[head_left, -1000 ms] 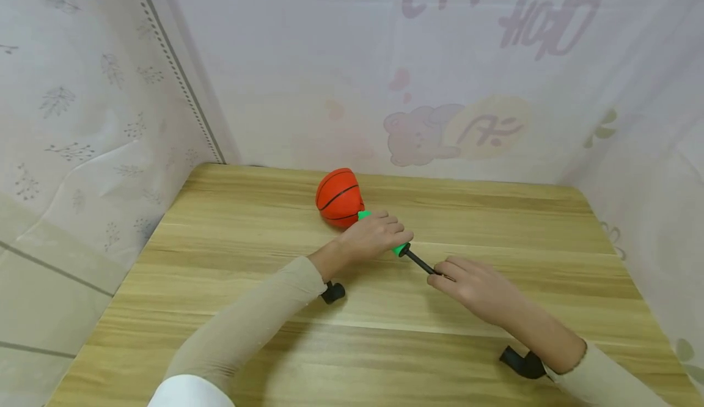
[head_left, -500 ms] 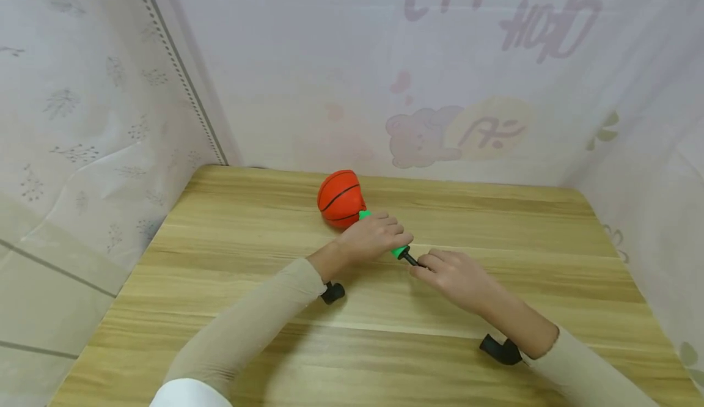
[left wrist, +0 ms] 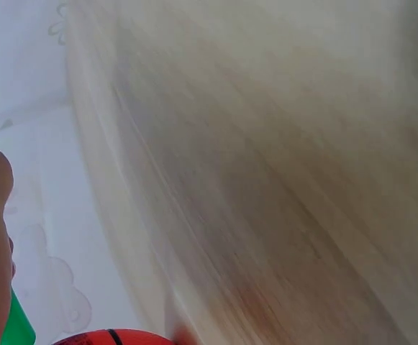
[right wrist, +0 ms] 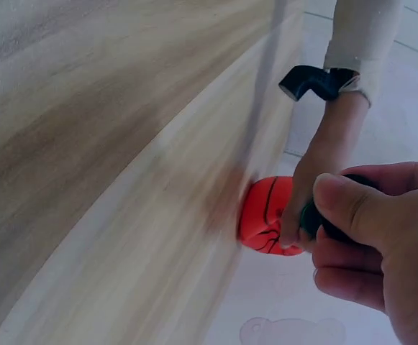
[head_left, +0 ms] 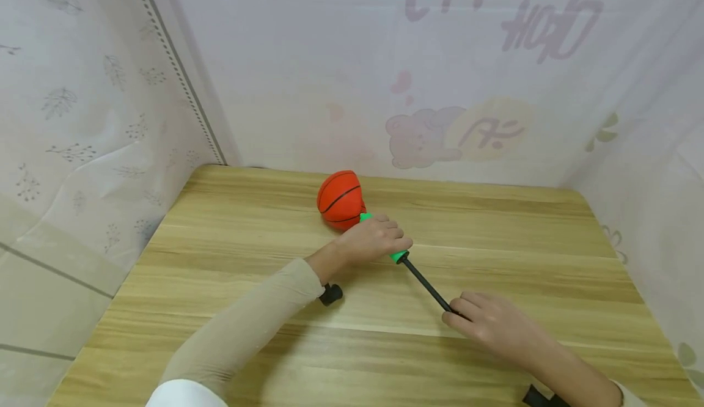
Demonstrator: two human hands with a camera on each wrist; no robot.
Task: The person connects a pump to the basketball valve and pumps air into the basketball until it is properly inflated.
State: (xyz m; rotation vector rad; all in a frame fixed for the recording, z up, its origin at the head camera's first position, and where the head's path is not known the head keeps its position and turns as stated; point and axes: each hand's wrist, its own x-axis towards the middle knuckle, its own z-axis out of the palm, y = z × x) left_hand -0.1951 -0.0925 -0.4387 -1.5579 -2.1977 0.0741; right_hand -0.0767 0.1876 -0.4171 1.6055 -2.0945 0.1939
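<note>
An orange-red toy basketball (head_left: pixel 338 199) with black lines lies toward the back of the table, its side caved in near a green and black hand pump (head_left: pixel 399 256). My left hand (head_left: pixel 370 238) grips the pump's green barrel beside the ball, and covers most of it. Down to the right, my right hand (head_left: pixel 497 327) holds the end of the black rod (head_left: pixel 425 281), which is drawn far out of the barrel. In the right wrist view, thumb and fingers curl round the dark handle end. The left wrist view shows only the ball's edge and a bit of green barrel.
The wood-grain table (head_left: pixel 264 211) meets a printed cloth (head_left: pixel 308 77) at the back and similar cloths at both sides. A black mount (head_left: pixel 331 294) sits at my left wrist, and another black mount (head_left: pixel 541 398) at my right.
My right hand first pushed the rod in toward the barrel, then drew it out down to the right, so more rod shows now. The left hand and ball stay almost still.
</note>
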